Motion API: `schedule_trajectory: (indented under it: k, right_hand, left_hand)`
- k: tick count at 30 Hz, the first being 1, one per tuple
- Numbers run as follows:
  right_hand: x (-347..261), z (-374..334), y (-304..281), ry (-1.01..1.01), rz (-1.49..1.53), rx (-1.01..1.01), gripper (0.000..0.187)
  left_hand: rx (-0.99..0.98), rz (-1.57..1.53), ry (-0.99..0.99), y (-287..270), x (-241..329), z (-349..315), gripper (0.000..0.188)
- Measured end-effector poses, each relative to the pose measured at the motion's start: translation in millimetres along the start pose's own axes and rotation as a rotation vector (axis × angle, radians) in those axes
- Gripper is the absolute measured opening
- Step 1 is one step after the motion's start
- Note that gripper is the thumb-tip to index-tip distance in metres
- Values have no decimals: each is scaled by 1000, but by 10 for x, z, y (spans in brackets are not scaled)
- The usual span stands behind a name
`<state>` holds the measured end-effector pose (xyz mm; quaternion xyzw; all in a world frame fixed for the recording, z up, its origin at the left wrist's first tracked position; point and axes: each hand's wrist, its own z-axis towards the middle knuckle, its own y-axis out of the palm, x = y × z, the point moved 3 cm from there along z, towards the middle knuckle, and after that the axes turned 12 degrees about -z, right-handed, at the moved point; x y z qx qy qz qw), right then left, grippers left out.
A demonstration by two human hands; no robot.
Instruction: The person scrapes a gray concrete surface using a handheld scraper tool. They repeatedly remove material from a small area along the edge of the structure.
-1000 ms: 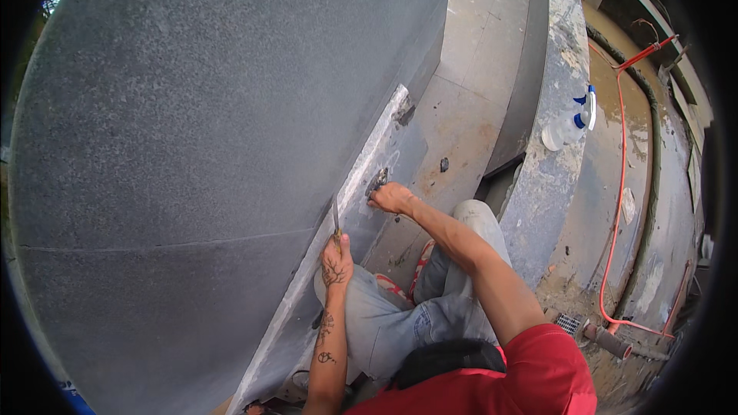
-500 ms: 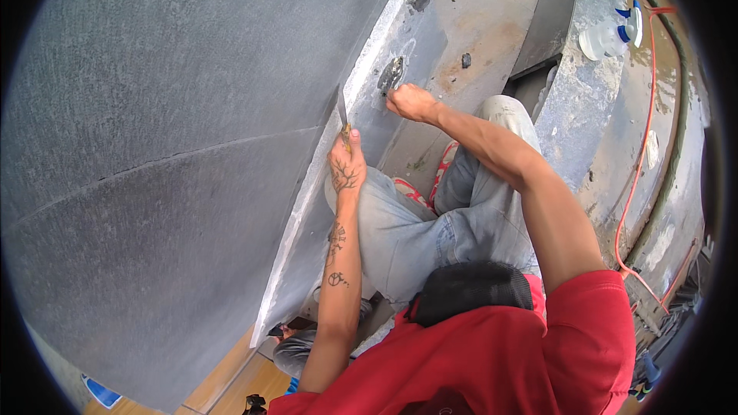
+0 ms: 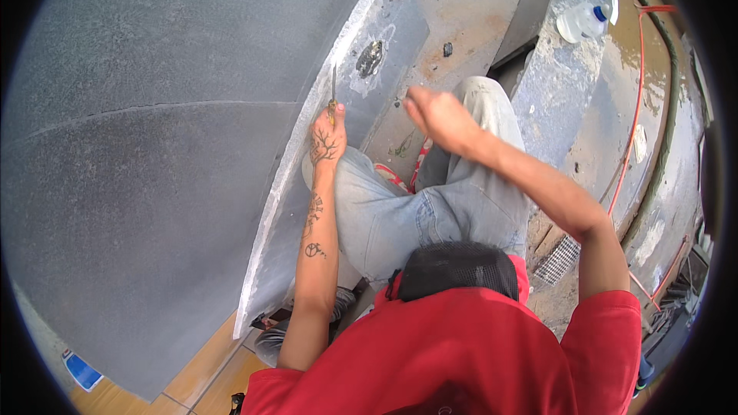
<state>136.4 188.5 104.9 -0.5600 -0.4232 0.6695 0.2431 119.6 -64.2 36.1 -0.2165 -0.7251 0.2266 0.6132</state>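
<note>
My left hand [image 3: 328, 134] is closed around a yellow-handled tool with a narrow metal blade [image 3: 334, 84]. Its blade points away from me, beside the rough white edge [image 3: 286, 157] of a large grey stone slab [image 3: 161, 161]. A dark, uneven patch [image 3: 370, 58] lies on the smooth grey face [image 3: 403, 31] just right of that edge. Nearer to my right knee, my right hand [image 3: 447, 119] hangs in the air with curled fingers, slightly blurred. Whatever they hold, if anything, is hidden. It is apart from the patch and the tool.
A dark lump [image 3: 447, 49] lies on the dusty floor tiles beyond my right hand. On a stained ledge at the far right stands a clear spray bottle [image 3: 582, 23] with a blue collar. An orange cord [image 3: 639, 107] runs along the right side. A metal grate [image 3: 557, 261] lies near my right elbow.
My right hand has drawn back from the dark patch, toward my knee. My left hand still grips the tool, whose blade now appears thinner. The whole view has shifted slightly.
</note>
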Motion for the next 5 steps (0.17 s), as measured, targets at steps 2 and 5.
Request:
schedule_trajectory:
  k: [2,5]
  right_hand:
    - [296,74,-581,104,-24,223,21]
    - [716,156,-1188,51,-95,610,24]
  left_hand:
    - [-76,45,-22,-27,50,-81,64]
    - [-159,201,-34,114,-71,-91,61]
